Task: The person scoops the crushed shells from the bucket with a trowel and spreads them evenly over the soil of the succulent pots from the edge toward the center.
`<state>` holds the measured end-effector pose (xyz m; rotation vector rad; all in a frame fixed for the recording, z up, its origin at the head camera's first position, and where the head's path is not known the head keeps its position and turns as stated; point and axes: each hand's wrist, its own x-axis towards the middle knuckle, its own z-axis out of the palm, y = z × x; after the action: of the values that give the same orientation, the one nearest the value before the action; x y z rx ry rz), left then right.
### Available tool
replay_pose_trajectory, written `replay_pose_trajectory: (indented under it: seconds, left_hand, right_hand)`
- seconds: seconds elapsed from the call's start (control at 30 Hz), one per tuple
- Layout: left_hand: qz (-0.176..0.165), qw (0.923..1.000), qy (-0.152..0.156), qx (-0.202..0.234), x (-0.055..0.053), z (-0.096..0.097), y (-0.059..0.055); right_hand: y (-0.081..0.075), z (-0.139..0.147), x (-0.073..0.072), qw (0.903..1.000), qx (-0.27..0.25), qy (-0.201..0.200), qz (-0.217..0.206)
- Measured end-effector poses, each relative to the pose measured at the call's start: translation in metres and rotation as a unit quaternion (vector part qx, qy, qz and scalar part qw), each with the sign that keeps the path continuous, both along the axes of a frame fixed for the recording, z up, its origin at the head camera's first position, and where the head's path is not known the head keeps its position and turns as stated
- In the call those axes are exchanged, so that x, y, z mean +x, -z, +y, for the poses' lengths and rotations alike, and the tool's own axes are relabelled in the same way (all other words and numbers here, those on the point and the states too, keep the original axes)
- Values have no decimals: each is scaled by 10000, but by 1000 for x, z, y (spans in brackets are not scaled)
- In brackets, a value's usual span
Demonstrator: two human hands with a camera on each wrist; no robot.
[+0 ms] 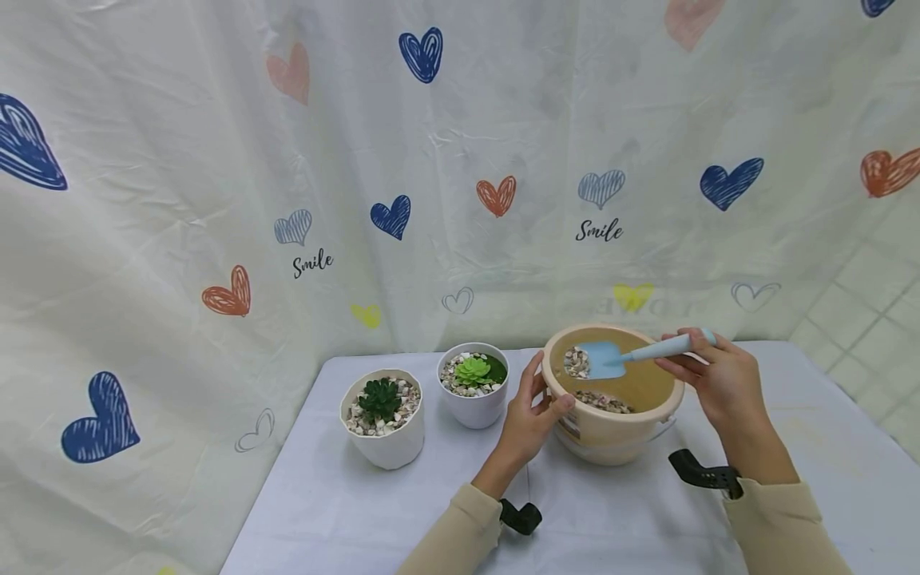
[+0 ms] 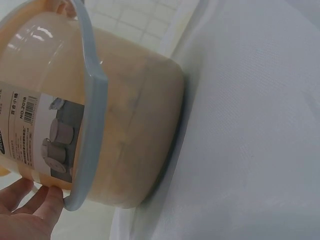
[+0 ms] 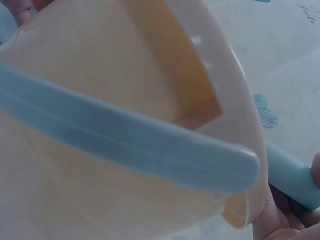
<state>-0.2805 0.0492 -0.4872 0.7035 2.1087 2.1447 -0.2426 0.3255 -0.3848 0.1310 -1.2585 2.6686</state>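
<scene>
A cream plastic bucket (image 1: pixel 611 447) stands on the table with a layer of small pebbles (image 1: pixel 604 402) at its bottom. My left hand (image 1: pixel 523 427) holds its near left side by the rim; in the left wrist view its fingertips (image 2: pixel 50 200) touch the wall beside a printed label (image 2: pixel 62 135). My right hand (image 1: pixel 729 387) grips the pale handle of a small blue trowel (image 1: pixel 606 361). Over the bucket's mouth, the trowel's blade points left and carries pebbles (image 1: pixel 577 363). In the right wrist view, part of the trowel handle (image 3: pixel 290 172) shows beyond the rim.
Left of the bucket are two white pots, one with a dark green succulent (image 1: pixel 381 399), the other with a bright green one (image 1: pixel 473 370), both among pebbles. The bucket's blue-grey carrying handle (image 2: pixel 95 110) hangs down. A heart-patterned curtain (image 1: pixel 431 144) backs the white-covered table (image 1: pixel 302 511).
</scene>
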Motion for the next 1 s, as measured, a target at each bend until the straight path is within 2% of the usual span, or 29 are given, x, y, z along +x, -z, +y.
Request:
replay_pose_trajectory:
  seconds: [0.23, 0.43, 0.57, 0.7, 0.8, 0.83, 0.9, 1.0]
  left_hand:
    - [10, 10000, 7, 53, 0, 1, 1]
    - [-63, 9999, 142, -13, 0, -1, -3]
    - [-89, 9985, 135, -532, 4, -11, -12]
    - [-48, 9909, 337, -1299, 10, -32, -29]
    - [306, 9847, 404, -1668, 11, -51, -40]
    - [506, 9837, 310, -1699, 11, -57, -44]
    - [957, 9824, -125, -1601, 9, -69, -48]
    - [1663, 9714, -1156, -1239, 5, -85, -50]
  right_hand:
    - [3, 3, -1, 9997, -229, -64, 45]
    - [1, 1, -2, 9987, -507, -30, -9]
    - [-6, -5, -3, 9977, -667, 75, -49]
    - [-18, -17, -4, 9979, -618, 183, -56]
    - [-26, -28, -6, 9989, -387, 259, -57]
    - [-28, -32, -7, 9991, -304, 285, -57]
    - [-30, -39, -10, 9993, -154, 326, -53]
    - [-30, -50, -15, 9992, 115, 374, -94]
